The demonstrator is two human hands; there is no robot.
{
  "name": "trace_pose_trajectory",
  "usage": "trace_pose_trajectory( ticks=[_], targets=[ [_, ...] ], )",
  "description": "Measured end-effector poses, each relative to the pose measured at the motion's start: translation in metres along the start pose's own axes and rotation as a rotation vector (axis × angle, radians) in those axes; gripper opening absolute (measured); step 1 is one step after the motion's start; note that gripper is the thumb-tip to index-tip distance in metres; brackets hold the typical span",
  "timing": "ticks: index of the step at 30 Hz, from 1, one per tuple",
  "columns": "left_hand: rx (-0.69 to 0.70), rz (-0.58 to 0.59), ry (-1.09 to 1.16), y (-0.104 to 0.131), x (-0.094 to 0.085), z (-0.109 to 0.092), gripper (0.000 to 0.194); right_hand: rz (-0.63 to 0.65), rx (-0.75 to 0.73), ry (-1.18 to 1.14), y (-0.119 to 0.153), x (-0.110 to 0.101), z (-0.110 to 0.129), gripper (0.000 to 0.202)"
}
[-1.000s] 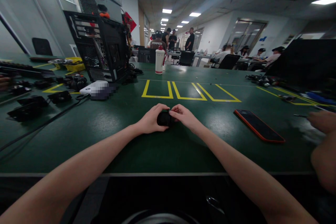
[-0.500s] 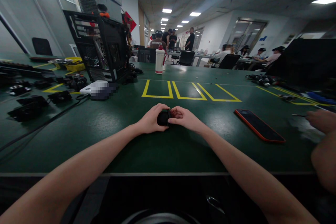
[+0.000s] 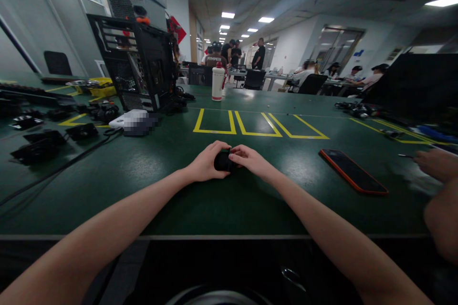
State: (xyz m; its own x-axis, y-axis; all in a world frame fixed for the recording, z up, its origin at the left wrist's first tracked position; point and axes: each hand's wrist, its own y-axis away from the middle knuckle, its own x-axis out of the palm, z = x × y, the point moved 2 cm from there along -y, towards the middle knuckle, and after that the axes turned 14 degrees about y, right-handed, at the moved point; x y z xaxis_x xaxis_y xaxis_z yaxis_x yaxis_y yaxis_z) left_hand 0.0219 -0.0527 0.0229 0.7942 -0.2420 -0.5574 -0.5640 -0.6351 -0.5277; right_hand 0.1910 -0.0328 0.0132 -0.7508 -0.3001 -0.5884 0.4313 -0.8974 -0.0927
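Observation:
A small black round object is between my hands, low over the green table; its exact kind cannot be made out. My left hand curls round it from the left, thumb below and fingers above. From the right, my right hand closes its thumb and fingers on the object's right side. Part of the object is hidden behind those fingers. Beyond my hands, yellow tape outlines mark the tabletop.
An orange-edged phone lies to the right, near another person's hand. At left stand an open black computer case and several dark parts, with a cable. A white bottle stands farther back.
My right thumb has shifted slightly up on the object, and the right fingers have moved round its right side. My left hand has kept its grip in place.

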Motion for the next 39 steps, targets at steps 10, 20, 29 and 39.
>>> trace_pose_trajectory(
  ticks=[10,20,29,39],
  targets=[
    [0.023,0.012,-0.07,0.001,0.0,-0.004,0.057,0.003,-0.1,0.001,0.007,-0.004,0.011,0.03],
    [0.062,0.016,-0.097,0.006,0.003,-0.011,0.06,0.005,-0.189,-0.066,0.022,0.0,0.016,0.032],
    [0.095,0.04,-0.094,0.017,0.0,-0.014,0.057,-0.098,-0.283,0.061,0.038,0.009,0.02,0.025],
    [0.07,0.037,-0.072,0.017,0.0,-0.016,0.056,-0.057,-0.114,-0.037,0.032,0.011,0.022,0.018]
  ],
)
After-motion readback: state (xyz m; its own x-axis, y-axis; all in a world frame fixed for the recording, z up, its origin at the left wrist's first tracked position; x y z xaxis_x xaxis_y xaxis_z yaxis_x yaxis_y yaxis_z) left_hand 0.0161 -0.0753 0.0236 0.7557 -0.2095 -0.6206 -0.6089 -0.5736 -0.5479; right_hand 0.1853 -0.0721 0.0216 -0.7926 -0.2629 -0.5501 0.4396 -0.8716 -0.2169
